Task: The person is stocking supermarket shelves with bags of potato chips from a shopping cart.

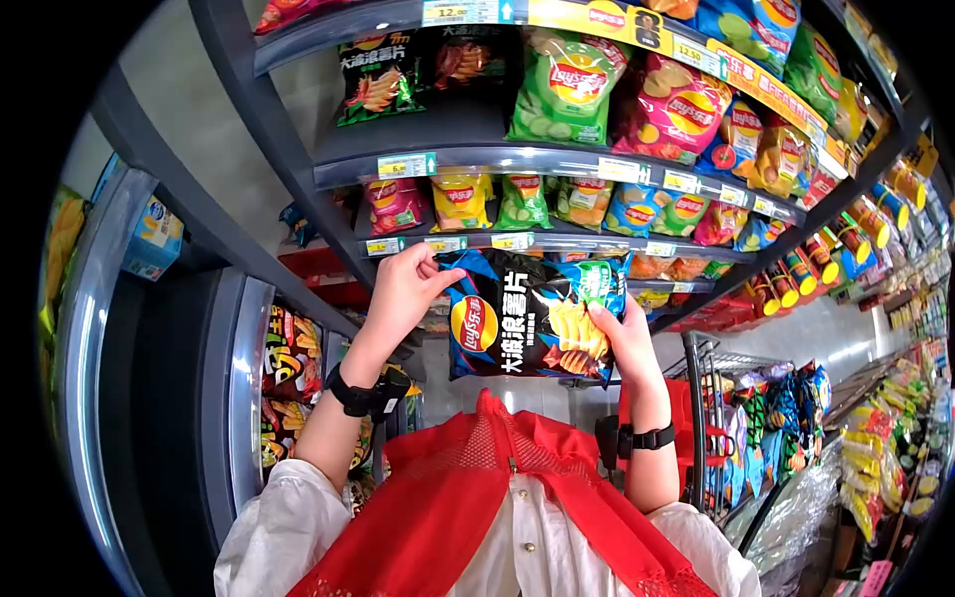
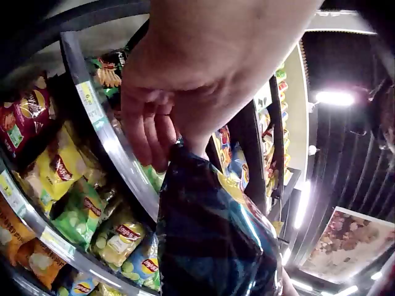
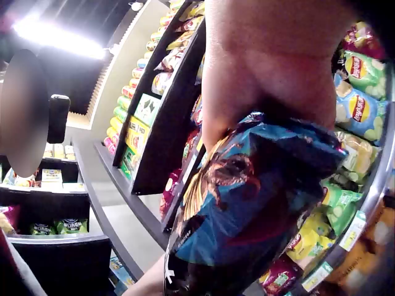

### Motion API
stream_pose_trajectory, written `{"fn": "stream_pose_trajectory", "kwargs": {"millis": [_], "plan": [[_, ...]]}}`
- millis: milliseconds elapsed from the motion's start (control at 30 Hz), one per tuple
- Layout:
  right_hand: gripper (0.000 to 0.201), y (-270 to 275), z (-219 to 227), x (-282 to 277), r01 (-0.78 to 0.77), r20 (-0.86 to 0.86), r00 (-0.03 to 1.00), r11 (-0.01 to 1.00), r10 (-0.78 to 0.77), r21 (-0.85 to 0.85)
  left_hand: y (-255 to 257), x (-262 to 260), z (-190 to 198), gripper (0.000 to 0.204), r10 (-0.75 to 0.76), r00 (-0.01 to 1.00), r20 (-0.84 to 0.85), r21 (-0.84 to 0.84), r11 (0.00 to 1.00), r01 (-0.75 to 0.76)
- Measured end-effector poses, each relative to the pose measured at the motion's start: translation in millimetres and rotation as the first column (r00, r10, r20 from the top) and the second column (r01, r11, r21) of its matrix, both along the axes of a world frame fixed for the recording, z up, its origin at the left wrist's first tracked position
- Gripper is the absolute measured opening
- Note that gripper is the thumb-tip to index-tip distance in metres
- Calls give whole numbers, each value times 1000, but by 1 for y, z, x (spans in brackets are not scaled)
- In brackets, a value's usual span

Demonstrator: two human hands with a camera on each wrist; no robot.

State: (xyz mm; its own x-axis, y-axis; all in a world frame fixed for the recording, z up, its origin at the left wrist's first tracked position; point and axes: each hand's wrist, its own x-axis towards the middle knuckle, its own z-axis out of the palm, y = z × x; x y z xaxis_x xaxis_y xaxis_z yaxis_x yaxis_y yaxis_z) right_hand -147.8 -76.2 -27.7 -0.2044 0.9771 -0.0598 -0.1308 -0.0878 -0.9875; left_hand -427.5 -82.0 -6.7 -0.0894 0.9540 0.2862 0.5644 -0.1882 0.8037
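Observation:
A black and blue bag of potato chips [image 1: 517,323] is held up in front of my chest, its label turned sideways in the head view. My left hand [image 1: 406,286] pinches its top left corner between thumb and fingers; in the left wrist view that hand [image 2: 173,111] has the dark bag [image 2: 203,228] hanging from its fingertips. At the bag's other end my right hand [image 1: 629,343] grips the edge, thumb over the front. The fingers behind the bag are hidden. In the right wrist view the bag's blue side [image 3: 247,203] covers most of that hand [image 3: 265,92].
Ahead stands a shelf rack with a green chip bag [image 1: 569,85], a pink one [image 1: 676,107] and two dark ones on the left. Small chip bags [image 1: 461,199] fill the lower shelf. A cart [image 1: 711,398] is on the right, another shelf unit [image 1: 244,388] on the left.

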Motion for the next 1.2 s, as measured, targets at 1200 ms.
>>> {"fn": "stream_pose_trajectory", "kwargs": {"millis": [1200], "plan": [[26, 42, 9, 116, 91, -151, 984, 995, -94, -25, 13, 100, 21, 53, 4, 993, 117, 264, 964, -35]]}}
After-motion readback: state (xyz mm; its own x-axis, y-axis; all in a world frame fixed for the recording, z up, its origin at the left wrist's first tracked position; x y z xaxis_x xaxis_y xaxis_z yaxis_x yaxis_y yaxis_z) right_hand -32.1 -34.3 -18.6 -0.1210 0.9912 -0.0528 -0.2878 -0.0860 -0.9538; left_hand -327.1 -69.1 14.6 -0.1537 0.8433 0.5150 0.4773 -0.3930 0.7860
